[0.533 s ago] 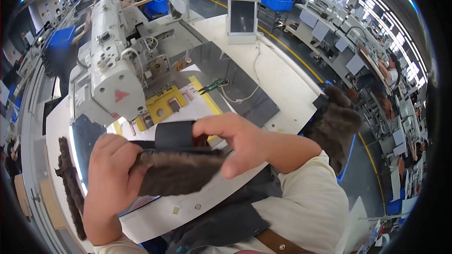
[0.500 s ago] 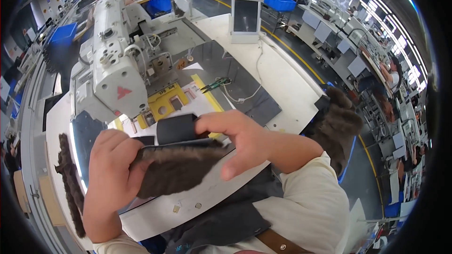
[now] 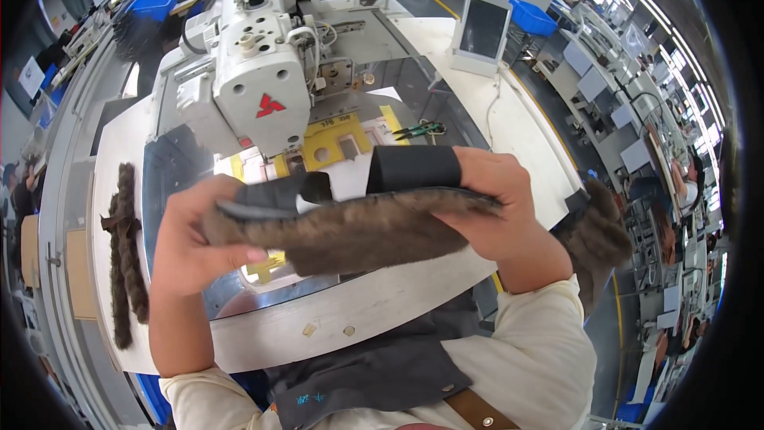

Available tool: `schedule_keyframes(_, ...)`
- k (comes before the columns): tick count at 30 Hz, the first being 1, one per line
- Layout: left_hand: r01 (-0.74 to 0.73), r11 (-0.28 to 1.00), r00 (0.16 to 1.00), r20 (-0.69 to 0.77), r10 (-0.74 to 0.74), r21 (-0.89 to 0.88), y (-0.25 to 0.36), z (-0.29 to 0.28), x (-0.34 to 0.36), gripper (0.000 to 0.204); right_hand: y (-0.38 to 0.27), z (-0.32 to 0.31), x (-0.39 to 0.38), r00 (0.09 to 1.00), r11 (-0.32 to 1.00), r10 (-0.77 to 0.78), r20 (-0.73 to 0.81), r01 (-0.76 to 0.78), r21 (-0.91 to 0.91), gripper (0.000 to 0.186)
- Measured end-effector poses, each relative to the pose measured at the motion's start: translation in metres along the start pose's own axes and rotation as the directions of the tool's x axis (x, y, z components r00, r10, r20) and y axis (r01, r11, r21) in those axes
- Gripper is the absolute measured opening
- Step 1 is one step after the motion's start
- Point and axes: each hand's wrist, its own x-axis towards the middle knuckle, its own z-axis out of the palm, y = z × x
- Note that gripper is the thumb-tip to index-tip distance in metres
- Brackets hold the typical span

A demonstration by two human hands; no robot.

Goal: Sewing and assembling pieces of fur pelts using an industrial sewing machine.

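Note:
A brown fur piece point(image 3: 366, 243) is stretched between my two hands above the front of the table, its fur side toward me. My left hand point(image 3: 187, 235) pinches its left end, thumb below and fingers above. At the other end my right hand point(image 3: 501, 203) grips the fur together with a black strap point(image 3: 415, 169) that bends up behind the edge. Another black strap point(image 3: 274, 195) lies along the back edge near my left hand. The fur's far side is mostly hidden.
A large white sewing machine point(image 3: 259, 84) stands just beyond the fur, over a yellow template point(image 3: 330, 143). Green-handled thread snips point(image 3: 420, 130) lie to its right. A small screen point(image 3: 481, 28) stands behind. Fur strips point(image 3: 126, 255) lie at left; a fur pile point(image 3: 609, 231) is at right.
My right hand has moved right and closed on the fur's right end with the strap. The fur is now spread wider and lies more level. My view has shifted left.

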Motion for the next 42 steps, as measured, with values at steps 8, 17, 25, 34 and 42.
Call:
schedule_keyframes(8,-0.095,0.982,0.994,-0.066,0.086,-0.164,0.008,0.021,-0.018,0.046,0.011,0.004,-0.026,0.938,0.841,0.345,0.034,-0.325,0.432,0.026)
schedule_keyframes(17,0.444,0.893,0.891,0.145,-0.431,-0.074,-0.104,0.022,-0.010,0.056,0.096,0.063,-0.025,0.421,0.330,0.855,0.302,-0.892,0.310,0.039)
schedule_keyframes(25,0.183,0.950,0.967,0.131,-0.220,0.252,-0.135,0.016,0.010,0.054,0.152,0.086,-0.008,0.576,0.411,0.654,0.491,-0.815,0.408,0.028)
schedule_keyframes(34,0.489,0.769,0.861,-0.371,-0.348,0.412,-0.141,0.026,-0.001,0.052,0.188,0.066,-0.009,0.622,0.619,0.781,0.056,-0.783,0.059,0.014)
schedule_keyframes(42,0.388,0.734,0.910,-0.360,-0.207,0.558,-0.155,0.020,0.035,0.047,0.202,0.053,0.011,0.629,0.572,0.778,0.010,-0.701,-0.426,0.031)
